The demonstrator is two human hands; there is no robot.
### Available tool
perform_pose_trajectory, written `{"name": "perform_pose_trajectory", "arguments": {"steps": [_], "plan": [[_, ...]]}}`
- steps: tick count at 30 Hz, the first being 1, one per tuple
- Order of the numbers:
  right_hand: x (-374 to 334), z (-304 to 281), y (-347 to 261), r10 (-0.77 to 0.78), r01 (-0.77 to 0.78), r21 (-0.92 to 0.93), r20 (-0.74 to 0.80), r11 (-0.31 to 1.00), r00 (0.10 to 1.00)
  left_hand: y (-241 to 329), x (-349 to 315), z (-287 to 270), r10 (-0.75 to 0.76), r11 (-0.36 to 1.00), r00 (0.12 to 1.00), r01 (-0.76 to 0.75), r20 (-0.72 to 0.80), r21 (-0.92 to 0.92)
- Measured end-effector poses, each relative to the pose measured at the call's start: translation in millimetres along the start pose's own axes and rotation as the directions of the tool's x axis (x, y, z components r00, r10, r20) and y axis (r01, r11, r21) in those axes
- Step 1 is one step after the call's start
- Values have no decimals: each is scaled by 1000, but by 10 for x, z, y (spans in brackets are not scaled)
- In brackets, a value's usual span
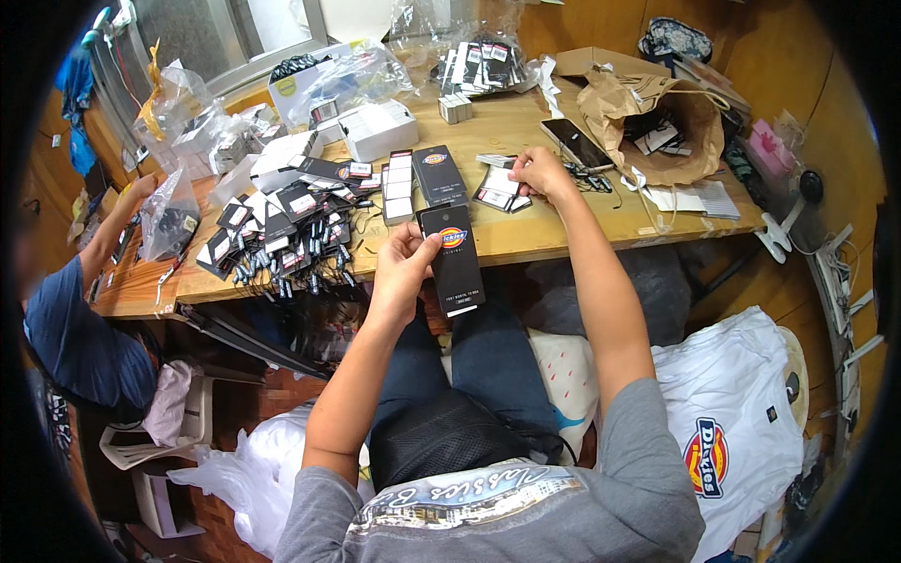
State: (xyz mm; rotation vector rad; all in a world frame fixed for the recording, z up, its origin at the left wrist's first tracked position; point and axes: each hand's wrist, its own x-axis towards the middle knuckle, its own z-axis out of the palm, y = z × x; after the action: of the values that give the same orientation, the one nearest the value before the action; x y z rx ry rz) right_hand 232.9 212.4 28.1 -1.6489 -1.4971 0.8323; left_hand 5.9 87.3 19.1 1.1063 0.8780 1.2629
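Note:
My left hand [404,267] grips a black hang tag [453,267] with a coloured oval logo, upright at the table's front edge. Just behind it a stack of matching black tags [438,176] lies on the table, beside a row of white labels [398,188]. My right hand [542,175] has its fingers pinched at the edge of a small pile of black-and-white tags [497,193]; exactly how many it grasps is hidden. Left of my hands spreads a large heap of black-and-white tags with dark cords [282,225].
A phone [575,144] and an open brown paper bag [615,127] stand to the right. White boxes [378,129] and plastic bags line the back. At the left a co-worker's arm [113,225] reaches over the table near a clear bag [171,220]. A white T-shirt [741,403] lies lower right.

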Motion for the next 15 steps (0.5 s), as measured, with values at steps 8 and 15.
{"name": "perform_pose_trajectory", "arguments": {"steps": [8, 15], "plan": [[-130, -139, 20, -44, 21, 283, 76, 959, 996, -87, -34, 99, 63, 997, 997, -61, -50, 43], [-1060, 272, -73, -264, 94, 609, 196, 787, 944, -259, -72, 274, 147, 986, 976, -156, -159, -50]]}}
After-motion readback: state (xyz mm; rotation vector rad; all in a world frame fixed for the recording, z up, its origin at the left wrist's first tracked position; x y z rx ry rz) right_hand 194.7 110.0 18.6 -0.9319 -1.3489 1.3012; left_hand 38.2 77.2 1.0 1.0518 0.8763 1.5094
